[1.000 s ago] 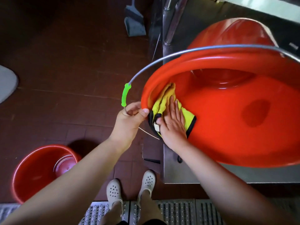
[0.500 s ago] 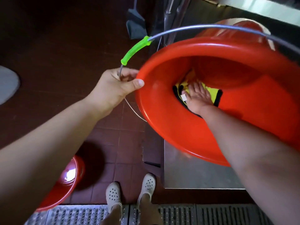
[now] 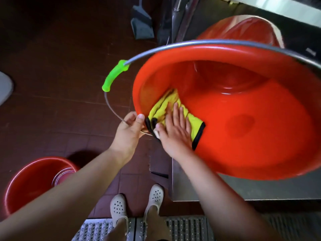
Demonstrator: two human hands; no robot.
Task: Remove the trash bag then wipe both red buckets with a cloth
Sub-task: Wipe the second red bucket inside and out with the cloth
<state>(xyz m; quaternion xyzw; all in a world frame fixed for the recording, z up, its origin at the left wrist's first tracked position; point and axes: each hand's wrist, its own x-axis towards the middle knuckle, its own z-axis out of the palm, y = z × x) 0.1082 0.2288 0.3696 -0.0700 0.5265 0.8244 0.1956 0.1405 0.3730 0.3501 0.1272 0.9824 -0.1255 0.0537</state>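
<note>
A large red bucket [image 3: 243,129] is tilted toward me, its mouth open to the camera. My left hand [image 3: 129,132] grips its rim at the near left edge, thumb over the lip, by the wire handle with a green grip [image 3: 113,76]. Inside, my right hand [image 3: 175,129] presses flat on a yellow cloth with black trim [image 3: 192,120] against the bucket's inner left wall. A second red bucket [image 3: 33,181] stands on the floor at lower left, partly hidden by my left forearm.
Behind the tilted bucket sits a red-lined bin [image 3: 243,30]. A steel cabinet [image 3: 191,186] stands below the bucket. A grey dustpan [image 3: 142,23] leans at the top. My white shoes [image 3: 137,204] stand on brown tiles beside a metal floor grate [image 3: 182,228].
My right hand has drawn the cloth from deep in the bucket back to the inner wall near the rim. The bucket has tipped and the handle has dropped lower.
</note>
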